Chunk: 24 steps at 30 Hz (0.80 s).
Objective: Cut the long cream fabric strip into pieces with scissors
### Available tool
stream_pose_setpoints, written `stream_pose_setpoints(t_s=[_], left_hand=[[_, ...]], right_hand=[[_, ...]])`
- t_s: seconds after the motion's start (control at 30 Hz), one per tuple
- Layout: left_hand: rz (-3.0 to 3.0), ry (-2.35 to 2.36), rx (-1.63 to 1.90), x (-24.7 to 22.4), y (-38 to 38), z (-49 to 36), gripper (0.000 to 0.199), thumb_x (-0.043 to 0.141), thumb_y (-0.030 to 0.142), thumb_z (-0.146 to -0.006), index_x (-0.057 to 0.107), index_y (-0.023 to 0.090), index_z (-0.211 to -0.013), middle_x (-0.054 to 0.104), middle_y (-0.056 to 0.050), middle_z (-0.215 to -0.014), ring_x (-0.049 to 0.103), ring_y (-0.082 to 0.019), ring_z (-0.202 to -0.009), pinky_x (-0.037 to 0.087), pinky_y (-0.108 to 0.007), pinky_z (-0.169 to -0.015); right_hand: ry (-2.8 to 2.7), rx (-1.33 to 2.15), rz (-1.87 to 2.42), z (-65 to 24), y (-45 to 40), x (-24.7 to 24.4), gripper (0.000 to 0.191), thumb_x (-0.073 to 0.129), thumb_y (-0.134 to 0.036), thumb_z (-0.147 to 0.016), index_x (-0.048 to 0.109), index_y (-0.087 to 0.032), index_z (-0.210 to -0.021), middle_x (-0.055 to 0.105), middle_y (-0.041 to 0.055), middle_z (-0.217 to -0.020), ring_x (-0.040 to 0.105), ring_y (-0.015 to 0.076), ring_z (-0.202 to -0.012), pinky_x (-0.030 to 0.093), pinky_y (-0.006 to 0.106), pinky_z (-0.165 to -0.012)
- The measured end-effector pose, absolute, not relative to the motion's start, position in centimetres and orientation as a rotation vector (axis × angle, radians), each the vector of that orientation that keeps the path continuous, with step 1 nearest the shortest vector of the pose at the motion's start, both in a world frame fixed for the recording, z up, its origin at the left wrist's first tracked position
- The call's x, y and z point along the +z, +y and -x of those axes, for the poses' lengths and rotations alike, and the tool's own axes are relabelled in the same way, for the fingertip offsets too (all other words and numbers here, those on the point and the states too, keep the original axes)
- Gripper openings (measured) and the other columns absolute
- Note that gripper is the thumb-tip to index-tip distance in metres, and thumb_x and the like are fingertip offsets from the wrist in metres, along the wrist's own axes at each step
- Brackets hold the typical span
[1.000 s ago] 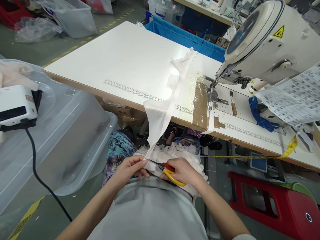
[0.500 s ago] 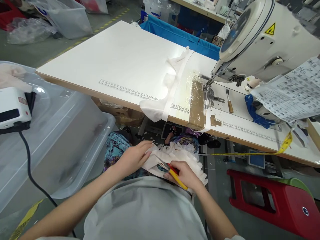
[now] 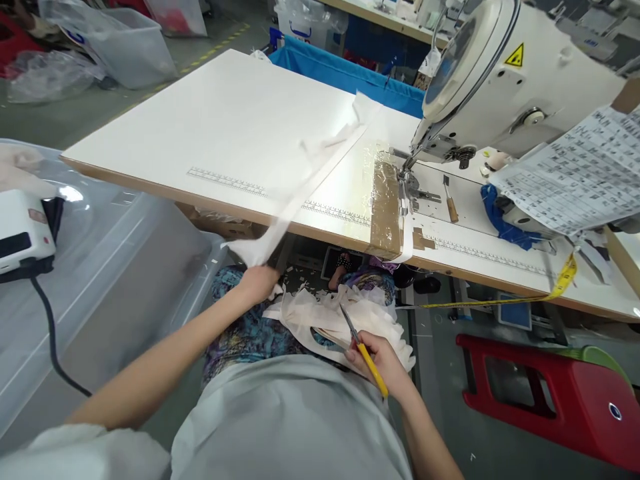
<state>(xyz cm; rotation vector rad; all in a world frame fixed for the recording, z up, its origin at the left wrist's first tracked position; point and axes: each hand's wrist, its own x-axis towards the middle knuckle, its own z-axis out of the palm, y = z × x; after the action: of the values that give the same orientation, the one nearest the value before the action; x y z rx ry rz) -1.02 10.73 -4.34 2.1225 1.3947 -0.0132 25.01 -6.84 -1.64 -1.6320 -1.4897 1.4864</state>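
Note:
My left hand (image 3: 259,283) is closed at the lower end of a thin whitish fabric strip (image 3: 295,203), just below the table's front edge; its fingertips are partly hidden. The strip slants taut from the tabletop down to it. My right hand (image 3: 383,363) holds a pair of scissors (image 3: 371,365) with yellow and red handles, blades together and pointing up and away. Beneath the scissors, a bunched pile of pale ruffled fabric pieces (image 3: 320,313) rests on my lap over patterned blue cloth.
Ahead is a white sewing table (image 3: 210,113) carrying a sewing machine (image 3: 480,87) and a small wooden-handled tool (image 3: 451,208). A yellow tape measure (image 3: 565,280) hangs off it. Left stands a translucent bin (image 3: 150,247); right, a red stool (image 3: 575,400).
My left hand has moved left and away from the fabric pile, and the strip's lower end has swung left with it. The scissors have turned to point more upward, and their blades look closer together.

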Motion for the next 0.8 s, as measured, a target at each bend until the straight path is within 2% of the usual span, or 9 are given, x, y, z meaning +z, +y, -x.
stream_pose_setpoints(t_s=[0.07, 0.13, 0.23, 0.33, 0.4, 0.5, 0.57, 0.67, 0.8], left_hand=[[-1.95, 1.422, 0.028, -5.7, 8.8, 3.1, 0.015, 0.055, 0.027, -0.082, 0.059, 0.018, -0.069, 0.055, -0.003, -0.044, 0.062, -0.022, -0.053, 0.044, -0.029, -0.058], [-1.803, 1.398, 0.107, -6.1, 6.5, 3.8, 0.021, 0.045, 0.035, -0.088, 0.056, 0.02, -0.078, 0.055, 0.0, -0.044, 0.061, -0.019, -0.048, 0.045, -0.027, -0.054], [-1.511, 1.253, 0.343, -4.5, 3.9, 2.7, 0.035, 0.038, 0.051, -0.09, 0.052, 0.019, -0.096, 0.068, -0.003, -0.066, 0.068, -0.02, -0.064, 0.049, -0.026, -0.055], [-1.15, 1.064, 0.523, -1.6, 2.8, 1.2, 0.047, 0.057, 0.057, -0.082, 0.053, 0.019, -0.109, 0.071, -0.006, -0.086, 0.07, -0.023, -0.08, 0.052, -0.026, -0.056], [-1.074, 1.027, 0.524, -0.2, 2.4, 0.6, 0.047, 0.063, 0.056, -0.079, 0.059, 0.018, -0.106, 0.071, -0.005, -0.086, 0.07, -0.022, -0.078, 0.051, -0.024, -0.055], [-1.08, 1.031, 0.483, 0.7, 2.0, 0.5, 0.044, 0.061, 0.059, -0.08, 0.063, 0.016, -0.088, 0.07, -0.004, -0.068, 0.068, -0.019, -0.064, 0.048, -0.022, -0.05], [-1.055, 1.023, 0.459, 0.7, 1.7, 0.6, 0.045, 0.061, 0.061, -0.079, 0.062, 0.016, -0.084, 0.068, -0.003, -0.059, 0.066, -0.017, -0.057, 0.045, -0.021, -0.047], [-0.98, 1.015, 0.441, 0.7, 1.4, 0.7, 0.047, 0.064, 0.063, -0.076, 0.059, 0.017, -0.082, 0.069, -0.003, -0.058, 0.065, -0.017, -0.053, 0.044, -0.02, -0.045], [-0.911, 1.008, 0.439, 0.7, 1.3, 0.9, 0.046, 0.065, 0.062, -0.077, 0.058, 0.016, -0.081, 0.07, -0.004, -0.059, 0.068, -0.017, -0.057, 0.047, -0.02, -0.048]], right_hand=[[-1.472, 1.53, 1.654, -25.2, -6.9, -2.1, 0.045, 0.065, -0.058, -0.08, 0.045, -0.019, -0.07, 0.036, -0.0056, -0.063, 0.031, 0.0098, -0.059, 0.026, 0.021, -0.051], [-1.507, 1.573, 1.66, -25.1, -6.6, -2.4, 0.045, 0.063, -0.06, -0.082, 0.045, -0.019, -0.071, 0.035, -0.0058, -0.063, 0.031, 0.0099, -0.059, 0.026, 0.022, -0.052], [-1.652, 1.554, 1.679, -24.5, -5.5, -2.5, 0.044, 0.061, -0.059, -0.084, 0.047, -0.019, -0.073, 0.037, -0.0054, -0.064, 0.032, 0.0103, -0.06, 0.027, 0.021, -0.053], [-1.811, 1.501, 1.677, -23.8, -4.1, -1.9, 0.042, 0.058, -0.058, -0.086, 0.048, -0.019, -0.075, 0.042, -0.0047, -0.067, 0.035, 0.0108, -0.062, 0.028, 0.021, -0.055], [-1.884, 1.484, 1.651, -23.4, -3.2, -1.2, 0.042, 0.056, -0.059, -0.087, 0.048, -0.019, -0.076, 0.045, -0.0039, -0.069, 0.037, 0.0111, -0.064, 0.03, 0.022, -0.056], [-1.956, 1.495, 1.602, -23.3, -2.3, -0.5, 0.044, 0.056, -0.061, -0.086, 0.046, -0.02, -0.075, 0.044, -0.0039, -0.069, 0.037, 0.0112, -0.064, 0.029, 0.021, -0.056], [-1.991, 1.534, 1.566, -23.4, -2.0, -0.3, 0.045, 0.056, -0.062, -0.085, 0.045, -0.02, -0.074, 0.041, -0.0046, -0.068, 0.035, 0.0109, -0.062, 0.028, 0.021, -0.054], [-2.047, 1.597, 1.52, -23.5, -1.6, -0.3, 0.047, 0.056, -0.063, -0.085, 0.043, -0.02, -0.071, 0.037, -0.0055, -0.065, 0.033, 0.0104, -0.061, 0.025, 0.022, -0.053], [-2.105, 1.684, 1.463, -23.3, -1.0, -0.1, 0.05, 0.055, -0.064, -0.085, 0.04, -0.02, -0.068, 0.035, -0.0058, -0.063, 0.031, 0.0102, -0.059, 0.023, 0.022, -0.051]])
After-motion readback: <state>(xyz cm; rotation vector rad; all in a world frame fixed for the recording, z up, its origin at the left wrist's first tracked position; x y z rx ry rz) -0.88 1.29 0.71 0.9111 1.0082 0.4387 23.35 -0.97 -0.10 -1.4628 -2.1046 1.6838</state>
